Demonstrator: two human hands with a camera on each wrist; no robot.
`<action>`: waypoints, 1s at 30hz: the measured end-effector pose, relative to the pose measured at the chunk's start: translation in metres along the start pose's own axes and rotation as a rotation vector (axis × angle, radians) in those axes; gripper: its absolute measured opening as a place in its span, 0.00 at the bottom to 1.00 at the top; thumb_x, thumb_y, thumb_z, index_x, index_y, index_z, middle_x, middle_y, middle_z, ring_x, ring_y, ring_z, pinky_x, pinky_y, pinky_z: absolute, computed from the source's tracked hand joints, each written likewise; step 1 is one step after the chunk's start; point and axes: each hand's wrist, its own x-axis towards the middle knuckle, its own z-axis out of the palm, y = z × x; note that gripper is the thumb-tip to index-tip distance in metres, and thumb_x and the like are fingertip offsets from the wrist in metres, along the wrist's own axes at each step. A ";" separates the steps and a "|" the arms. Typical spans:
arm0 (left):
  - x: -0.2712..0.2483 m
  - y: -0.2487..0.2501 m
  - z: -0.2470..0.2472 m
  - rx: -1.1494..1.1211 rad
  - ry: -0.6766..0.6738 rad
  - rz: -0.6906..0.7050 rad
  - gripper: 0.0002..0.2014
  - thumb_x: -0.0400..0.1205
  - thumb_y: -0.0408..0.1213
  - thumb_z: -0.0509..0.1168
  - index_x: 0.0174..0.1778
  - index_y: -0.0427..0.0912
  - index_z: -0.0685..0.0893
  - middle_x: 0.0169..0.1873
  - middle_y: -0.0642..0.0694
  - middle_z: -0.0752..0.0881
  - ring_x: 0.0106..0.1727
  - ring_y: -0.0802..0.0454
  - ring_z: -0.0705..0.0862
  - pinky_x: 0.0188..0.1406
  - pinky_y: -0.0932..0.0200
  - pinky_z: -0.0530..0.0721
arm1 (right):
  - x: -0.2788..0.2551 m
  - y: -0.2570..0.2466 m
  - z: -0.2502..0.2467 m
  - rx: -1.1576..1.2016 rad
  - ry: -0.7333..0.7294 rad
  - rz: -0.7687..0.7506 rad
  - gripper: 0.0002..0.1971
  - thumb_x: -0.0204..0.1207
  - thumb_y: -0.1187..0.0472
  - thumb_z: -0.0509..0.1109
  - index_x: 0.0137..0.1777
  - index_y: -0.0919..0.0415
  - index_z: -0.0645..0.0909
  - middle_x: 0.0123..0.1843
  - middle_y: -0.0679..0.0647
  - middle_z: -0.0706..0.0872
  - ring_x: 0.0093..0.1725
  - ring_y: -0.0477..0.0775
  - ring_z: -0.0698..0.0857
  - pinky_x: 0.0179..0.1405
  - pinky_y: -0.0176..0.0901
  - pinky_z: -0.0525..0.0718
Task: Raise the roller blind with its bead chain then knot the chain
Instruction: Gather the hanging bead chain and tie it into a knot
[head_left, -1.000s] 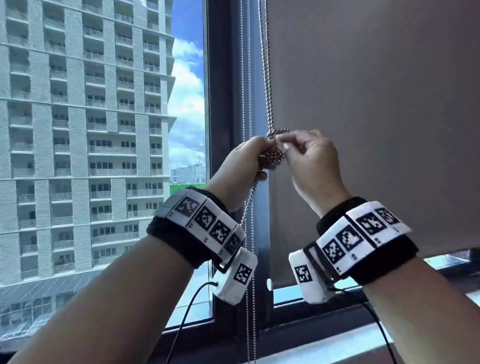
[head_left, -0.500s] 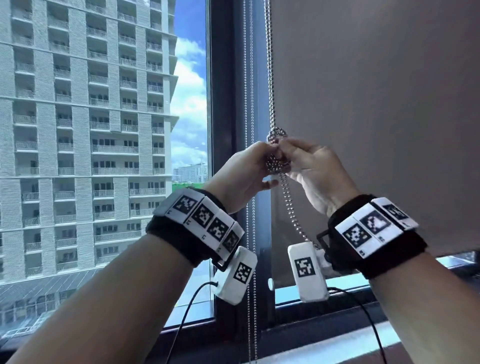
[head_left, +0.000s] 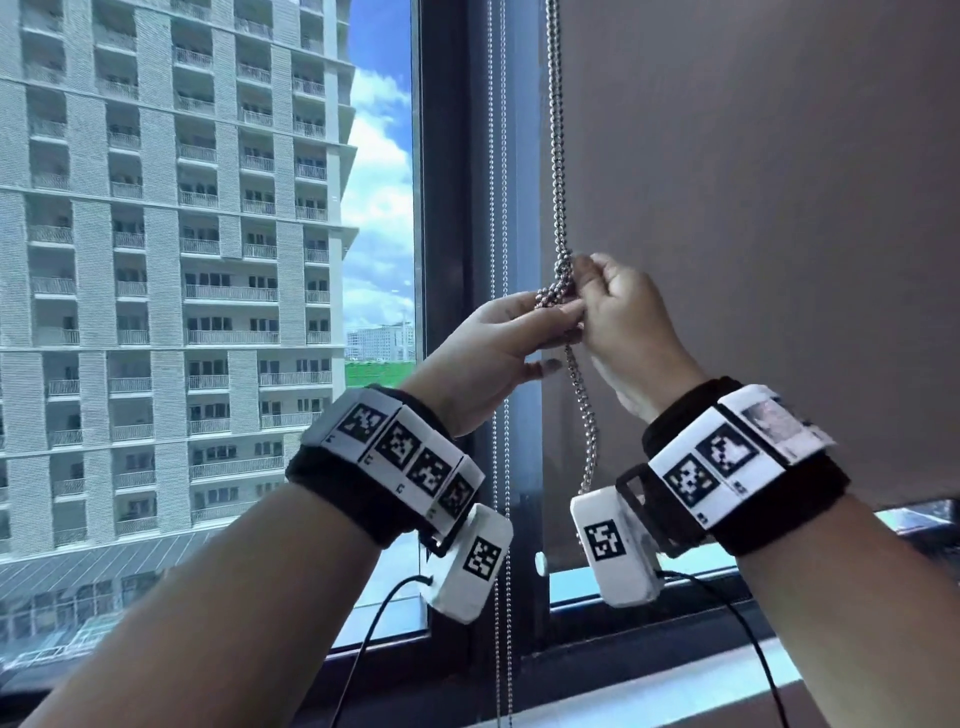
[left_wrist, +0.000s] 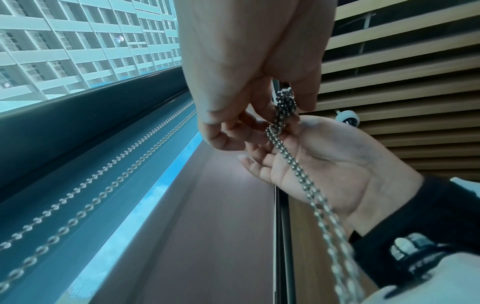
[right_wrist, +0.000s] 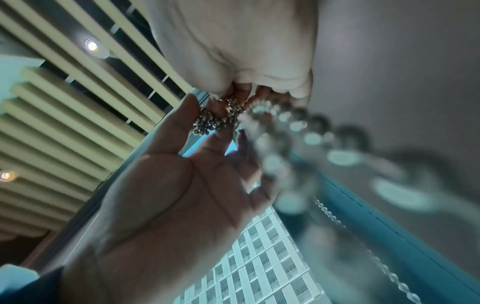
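A silver bead chain (head_left: 556, 130) hangs doubled in front of the grey roller blind (head_left: 753, 208). It is bunched into a knot (head_left: 558, 291) between my hands. My left hand (head_left: 540, 325) pinches the knot from below, thumb along it. My right hand (head_left: 582, 283) pinches the chain at the knot's top and right side. The doubled tail (head_left: 584, 415) hangs down between my wrists. In the left wrist view the knot (left_wrist: 284, 105) sits between the left hand's (left_wrist: 262, 115) thumb and fingers. In the right wrist view the knot (right_wrist: 215, 121) lies under the right hand (right_wrist: 259, 96).
A dark window frame (head_left: 452, 208) stands left of the blind, with a second thin bead chain (head_left: 498, 156) hanging along it. The blind's bottom bar end cap (head_left: 540, 564) sits just above the pale sill (head_left: 649, 696). A high-rise (head_left: 156, 260) shows through the glass.
The small open loop above my hands has closed into a tight bunch. My right hand has risen to the knot's top, and the doubled tail now hangs free below.
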 end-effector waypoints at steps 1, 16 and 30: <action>0.000 -0.001 -0.001 0.034 0.025 0.015 0.08 0.79 0.41 0.65 0.50 0.43 0.83 0.43 0.49 0.84 0.46 0.56 0.81 0.49 0.57 0.74 | 0.000 0.000 0.000 0.028 0.016 0.020 0.17 0.82 0.51 0.57 0.37 0.61 0.77 0.36 0.57 0.81 0.38 0.56 0.78 0.48 0.65 0.81; -0.006 -0.006 -0.015 0.140 0.159 0.019 0.09 0.84 0.44 0.61 0.42 0.51 0.84 0.43 0.56 0.88 0.48 0.61 0.84 0.57 0.53 0.72 | -0.015 -0.008 -0.028 0.631 -0.239 0.087 0.16 0.83 0.54 0.61 0.32 0.57 0.75 0.20 0.46 0.65 0.23 0.47 0.63 0.42 0.42 0.77; -0.005 -0.017 -0.021 0.117 0.289 0.052 0.02 0.82 0.36 0.65 0.44 0.45 0.80 0.35 0.52 0.83 0.36 0.62 0.82 0.51 0.57 0.75 | -0.068 0.043 -0.019 0.165 -0.456 0.276 0.17 0.85 0.52 0.56 0.37 0.56 0.77 0.22 0.45 0.68 0.20 0.43 0.62 0.18 0.34 0.59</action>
